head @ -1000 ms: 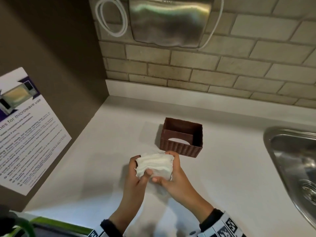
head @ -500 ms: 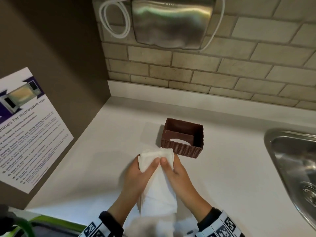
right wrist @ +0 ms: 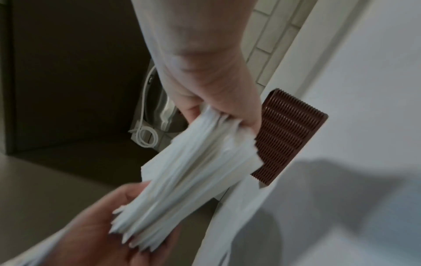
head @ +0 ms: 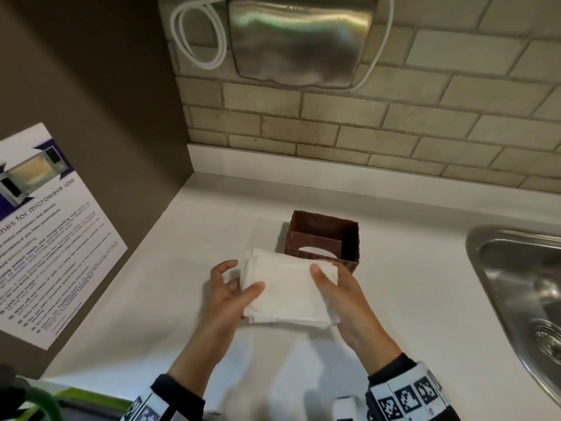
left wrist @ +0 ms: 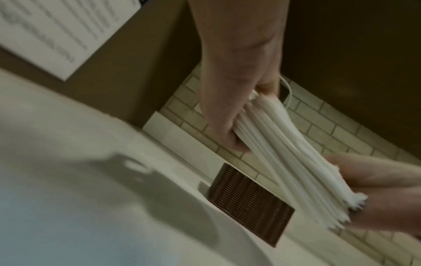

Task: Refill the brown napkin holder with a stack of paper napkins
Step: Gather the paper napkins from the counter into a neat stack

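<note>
The brown ribbed napkin holder [head: 324, 238] stands with nothing inside it on the white counter, its curved cut-out facing me; its side shows in the wrist views [left wrist: 250, 203] [right wrist: 289, 131]. A thick stack of white paper napkins [head: 288, 290] is held flat just in front of the holder and slightly above the counter. My left hand [head: 243, 278] grips its left edge with the thumb on top [left wrist: 230, 129]. My right hand [head: 328, 278] grips the right edge, thumb on top and fingers underneath [right wrist: 218, 108]. The stack's edges fan out loosely [left wrist: 296, 162] [right wrist: 182, 180].
A steel sink [head: 516, 287] is sunk into the counter at the right. On the tiled back wall hang a metal dispenser [head: 303, 41] and a coiled white cable [head: 197, 34]. A brown side wall with a microwave poster [head: 45, 226] closes the left.
The napkin stack was bunched edge-up between both hands, then hung lengthwise. Now it is turned flat and wide, with my hands spread apart to its two side edges.
</note>
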{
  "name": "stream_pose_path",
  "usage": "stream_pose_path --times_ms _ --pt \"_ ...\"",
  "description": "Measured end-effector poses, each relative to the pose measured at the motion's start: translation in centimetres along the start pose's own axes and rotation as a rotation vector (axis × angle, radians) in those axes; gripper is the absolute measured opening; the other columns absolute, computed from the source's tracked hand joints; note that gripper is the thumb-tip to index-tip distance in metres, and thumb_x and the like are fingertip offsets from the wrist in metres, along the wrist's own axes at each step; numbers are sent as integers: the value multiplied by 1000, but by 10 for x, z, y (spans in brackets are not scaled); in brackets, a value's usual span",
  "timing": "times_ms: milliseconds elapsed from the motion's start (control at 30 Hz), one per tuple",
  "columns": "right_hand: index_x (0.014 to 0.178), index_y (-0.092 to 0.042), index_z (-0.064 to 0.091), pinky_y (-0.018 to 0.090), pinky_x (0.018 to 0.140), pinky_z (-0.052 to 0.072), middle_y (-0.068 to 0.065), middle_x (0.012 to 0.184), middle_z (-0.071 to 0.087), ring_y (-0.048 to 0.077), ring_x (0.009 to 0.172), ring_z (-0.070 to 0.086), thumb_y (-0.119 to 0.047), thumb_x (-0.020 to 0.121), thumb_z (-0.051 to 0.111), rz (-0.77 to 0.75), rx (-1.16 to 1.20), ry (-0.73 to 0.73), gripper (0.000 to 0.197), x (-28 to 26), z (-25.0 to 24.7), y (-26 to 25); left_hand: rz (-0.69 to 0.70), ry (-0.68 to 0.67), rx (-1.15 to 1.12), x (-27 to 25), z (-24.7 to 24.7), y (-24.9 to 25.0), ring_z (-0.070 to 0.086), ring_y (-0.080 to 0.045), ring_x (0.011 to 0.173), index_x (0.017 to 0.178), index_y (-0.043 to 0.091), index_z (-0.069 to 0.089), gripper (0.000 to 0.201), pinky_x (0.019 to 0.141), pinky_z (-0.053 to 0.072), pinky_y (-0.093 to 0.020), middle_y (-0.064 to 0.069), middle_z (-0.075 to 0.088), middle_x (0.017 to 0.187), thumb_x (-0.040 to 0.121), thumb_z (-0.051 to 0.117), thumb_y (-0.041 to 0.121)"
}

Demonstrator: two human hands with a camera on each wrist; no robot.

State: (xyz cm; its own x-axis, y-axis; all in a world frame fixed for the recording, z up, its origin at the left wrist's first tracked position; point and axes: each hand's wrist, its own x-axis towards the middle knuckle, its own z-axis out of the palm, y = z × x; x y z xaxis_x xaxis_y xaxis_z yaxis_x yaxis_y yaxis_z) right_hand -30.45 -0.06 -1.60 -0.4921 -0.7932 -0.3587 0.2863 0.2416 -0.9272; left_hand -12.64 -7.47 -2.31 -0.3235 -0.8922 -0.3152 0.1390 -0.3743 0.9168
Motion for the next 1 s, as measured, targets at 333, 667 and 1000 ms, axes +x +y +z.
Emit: stream_pose_path --times_ms 333,667,1000 --pt "128 -33 28 24 78 50 -22 109 53 5 91 59 -50 79 69 -387 -552 222 66 -14 24 18 211 238 294 -4 22 -25 53 1 89 124 23 38 33 71 46 -25 -6 49 122 96 57 26" --pt "121 -25 44 37 88 53 6 116 66 15 96 66 -46 97 42 -3 -162 82 32 -6 13 8 314 220 260 -6 17 -21 58 -8 90 115 30 34 24 68 44 -20 -12 56 115 99 50 23" --pt "131 -10 56 34 100 47 6 125 69 21 119 62 -23 94 56 226 208 -298 39 -6 -13 0 -21 109 -129 4 8 -1 64 -14 96 126 27 42 41 75 53 -34 2 65 107 91 65 29"
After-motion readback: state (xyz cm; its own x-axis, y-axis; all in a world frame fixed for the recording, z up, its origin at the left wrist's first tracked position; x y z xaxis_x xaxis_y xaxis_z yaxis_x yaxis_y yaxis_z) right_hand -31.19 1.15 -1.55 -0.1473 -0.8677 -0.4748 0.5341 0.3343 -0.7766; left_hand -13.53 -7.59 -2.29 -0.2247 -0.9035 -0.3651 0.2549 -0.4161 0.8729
